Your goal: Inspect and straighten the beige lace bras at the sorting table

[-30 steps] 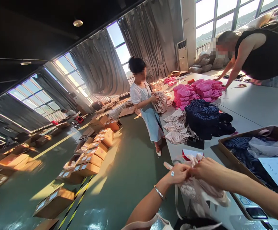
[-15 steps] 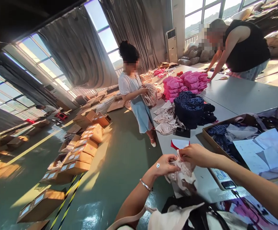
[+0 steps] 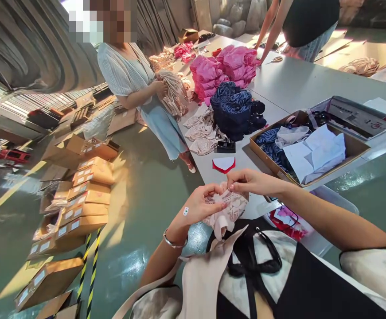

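A pale beige lace bra [image 3: 234, 208] is held up between my hands in front of my body, at the near edge of the table. My left hand [image 3: 201, 204] pinches its left part between thumb and fingers. At its upper edge my right hand [image 3: 249, 182] is closed with the fingertips together, close to the left fingers. The lower part of the bra hangs loose. Just beyond my hands lies a white piece with a red edge [image 3: 224, 164]. Farther off are stacked beige bras [image 3: 201, 135] beside a small black box [image 3: 226, 146].
A navy patterned garment pile [image 3: 235, 110] and pink garment piles [image 3: 209, 75] stand on the table [image 3: 299, 77]. At right is an open carton [image 3: 355, 153] with papers and fabric. A person [image 3: 122, 75] holds beige garments; another leans over the table. Cardboard boxes [image 3: 93, 177] line the floor.
My view has tilted downward, so the table things sit higher and farther left. Both hands still hold the bra; the right fingers have moved along its upper edge.
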`<state>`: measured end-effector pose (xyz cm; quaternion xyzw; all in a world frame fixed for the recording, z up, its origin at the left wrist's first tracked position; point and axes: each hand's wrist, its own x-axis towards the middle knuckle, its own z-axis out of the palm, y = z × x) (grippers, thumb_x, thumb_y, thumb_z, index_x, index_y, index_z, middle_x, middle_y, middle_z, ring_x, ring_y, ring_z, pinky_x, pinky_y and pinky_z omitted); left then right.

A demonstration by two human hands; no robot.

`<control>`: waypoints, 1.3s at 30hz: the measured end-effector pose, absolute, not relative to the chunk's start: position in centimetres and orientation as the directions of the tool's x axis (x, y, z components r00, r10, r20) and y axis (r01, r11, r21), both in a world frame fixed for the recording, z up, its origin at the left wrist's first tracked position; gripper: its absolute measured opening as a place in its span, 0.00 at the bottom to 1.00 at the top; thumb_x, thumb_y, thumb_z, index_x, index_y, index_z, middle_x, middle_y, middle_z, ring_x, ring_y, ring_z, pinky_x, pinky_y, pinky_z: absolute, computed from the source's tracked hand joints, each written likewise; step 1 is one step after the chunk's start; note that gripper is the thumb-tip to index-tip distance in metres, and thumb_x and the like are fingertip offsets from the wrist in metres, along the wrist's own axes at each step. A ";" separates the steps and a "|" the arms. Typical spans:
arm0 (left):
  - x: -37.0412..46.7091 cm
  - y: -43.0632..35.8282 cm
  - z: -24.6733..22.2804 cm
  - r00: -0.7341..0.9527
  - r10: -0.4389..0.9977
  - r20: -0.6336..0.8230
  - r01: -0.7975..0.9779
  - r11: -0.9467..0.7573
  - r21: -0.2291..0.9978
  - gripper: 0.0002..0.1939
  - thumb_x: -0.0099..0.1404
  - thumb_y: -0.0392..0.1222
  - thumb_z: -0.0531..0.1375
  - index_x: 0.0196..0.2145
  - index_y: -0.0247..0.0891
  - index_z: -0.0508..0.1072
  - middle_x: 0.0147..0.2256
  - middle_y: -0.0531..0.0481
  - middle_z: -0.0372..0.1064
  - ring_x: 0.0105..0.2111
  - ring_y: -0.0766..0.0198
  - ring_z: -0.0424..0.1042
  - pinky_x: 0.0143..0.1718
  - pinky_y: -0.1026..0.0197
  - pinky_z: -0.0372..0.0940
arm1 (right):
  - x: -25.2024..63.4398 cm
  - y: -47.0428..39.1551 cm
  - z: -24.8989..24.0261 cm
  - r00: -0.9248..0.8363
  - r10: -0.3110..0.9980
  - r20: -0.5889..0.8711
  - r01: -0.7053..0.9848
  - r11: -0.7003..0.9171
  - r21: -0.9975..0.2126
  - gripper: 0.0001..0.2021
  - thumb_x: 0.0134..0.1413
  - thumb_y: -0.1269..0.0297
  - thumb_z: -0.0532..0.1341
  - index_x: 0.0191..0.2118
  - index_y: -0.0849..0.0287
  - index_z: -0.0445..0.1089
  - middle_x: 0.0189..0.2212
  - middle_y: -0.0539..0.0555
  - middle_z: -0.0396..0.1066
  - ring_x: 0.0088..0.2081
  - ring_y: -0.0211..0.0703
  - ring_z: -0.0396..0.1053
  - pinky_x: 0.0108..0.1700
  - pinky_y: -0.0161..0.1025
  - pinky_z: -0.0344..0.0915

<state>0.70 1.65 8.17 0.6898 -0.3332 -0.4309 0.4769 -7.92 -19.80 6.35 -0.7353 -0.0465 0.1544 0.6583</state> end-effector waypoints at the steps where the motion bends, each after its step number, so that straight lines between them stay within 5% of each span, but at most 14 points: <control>1: 0.6 1.7 8.3 0.398 -0.870 -0.291 -0.026 -0.328 0.944 0.14 0.58 0.48 0.67 0.33 0.37 0.69 0.26 0.58 0.59 0.27 0.70 0.55 0.31 0.64 0.53 | -8.1 -19.6 6.2 0.943 0.254 -0.213 -0.200 -0.076 -0.977 0.22 0.53 0.43 0.65 0.33 0.63 0.73 0.29 0.50 0.66 0.30 0.35 0.60 0.31 0.34 0.57; 9: 0.2 2.1 8.8 0.407 -0.853 -0.326 -0.043 -0.374 0.926 0.14 0.55 0.47 0.67 0.33 0.38 0.68 0.27 0.56 0.61 0.28 0.68 0.58 0.32 0.64 0.54 | -8.9 -18.8 6.5 0.923 0.261 -0.284 -0.327 0.143 -0.934 0.21 0.43 0.47 0.72 0.31 0.64 0.76 0.35 0.54 0.71 0.37 0.40 0.66 0.35 0.34 0.60; 14: 0.2 2.5 9.1 0.424 -0.831 -0.360 -0.107 -0.441 0.891 0.14 0.54 0.49 0.67 0.32 0.39 0.69 0.29 0.54 0.62 0.32 0.65 0.61 0.34 0.63 0.58 | -9.5 -18.6 6.5 0.877 0.267 -0.399 -0.450 0.168 -0.877 0.21 0.43 0.47 0.72 0.31 0.64 0.77 0.30 0.52 0.69 0.30 0.34 0.60 0.29 0.33 0.52; 25: 0.4 2.6 10.0 0.379 -0.844 -0.379 -0.118 -0.450 0.885 0.14 0.54 0.48 0.66 0.33 0.38 0.69 0.27 0.56 0.60 0.27 0.69 0.54 0.28 0.65 0.51 | -9.7 -18.2 5.8 0.818 0.370 -0.440 -0.568 0.400 -0.720 0.20 0.38 0.52 0.76 0.28 0.65 0.76 0.25 0.49 0.69 0.27 0.32 0.63 0.31 0.33 0.56; 34: 0.3 2.3 9.9 0.348 -0.870 -0.349 -0.088 -0.401 0.912 0.14 0.55 0.48 0.67 0.32 0.37 0.69 0.25 0.58 0.58 0.26 0.70 0.54 0.28 0.65 0.50 | -9.7 -18.3 6.0 0.834 0.369 -0.412 -0.535 0.352 -0.768 0.21 0.40 0.49 0.75 0.27 0.64 0.74 0.26 0.50 0.67 0.29 0.34 0.62 0.33 0.34 0.55; 39: 1.7 2.0 8.6 0.295 -0.902 -0.316 -0.060 -0.348 0.936 0.16 0.61 0.52 0.64 0.38 0.36 0.71 0.28 0.55 0.60 0.27 0.69 0.56 0.28 0.65 0.52 | -8.9 -19.2 5.7 0.909 0.213 -0.358 -0.391 0.139 -0.910 0.24 0.44 0.44 0.72 0.27 0.63 0.69 0.26 0.48 0.63 0.27 0.32 0.57 0.28 0.33 0.51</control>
